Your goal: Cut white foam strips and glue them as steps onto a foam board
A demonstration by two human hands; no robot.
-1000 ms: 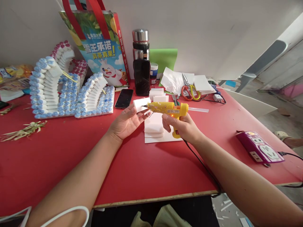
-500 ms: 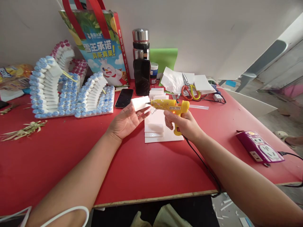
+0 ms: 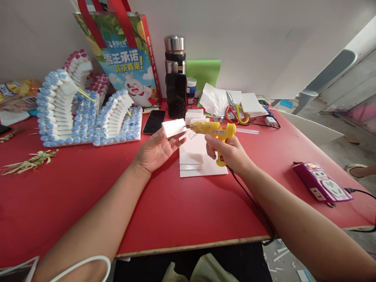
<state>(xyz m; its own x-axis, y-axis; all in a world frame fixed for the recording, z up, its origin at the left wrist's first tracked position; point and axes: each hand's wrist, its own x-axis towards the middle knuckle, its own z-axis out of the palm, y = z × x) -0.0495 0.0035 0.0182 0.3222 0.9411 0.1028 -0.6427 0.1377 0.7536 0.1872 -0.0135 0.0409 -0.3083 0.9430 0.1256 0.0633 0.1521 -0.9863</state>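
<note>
My left hand [image 3: 157, 150] is palm up over the red table [image 3: 88, 203], its fingertips holding a small white foam block [image 3: 174, 127]. My right hand [image 3: 227, 152] grips the handle of a yellow hot glue gun [image 3: 213, 130] whose nozzle points left at the block's right end. A clear glue stick [image 3: 246, 131] pokes out of the gun's back. Below the hands lie stacked white foam pieces [image 3: 194, 156] on a white sheet.
A foam model edged with blue and white beads [image 3: 85, 113] stands at the left. Behind are a printed bag [image 3: 126, 58], a steel flask [image 3: 174, 55], two phones [image 3: 154, 122], scissors [image 3: 235, 111] and tissue. A purple power strip [image 3: 321, 184] lies at the right.
The glue gun has drawn back to the right and slightly up, its nozzle sliding from the block's middle to its right end. My left hand has raised the block a little.
</note>
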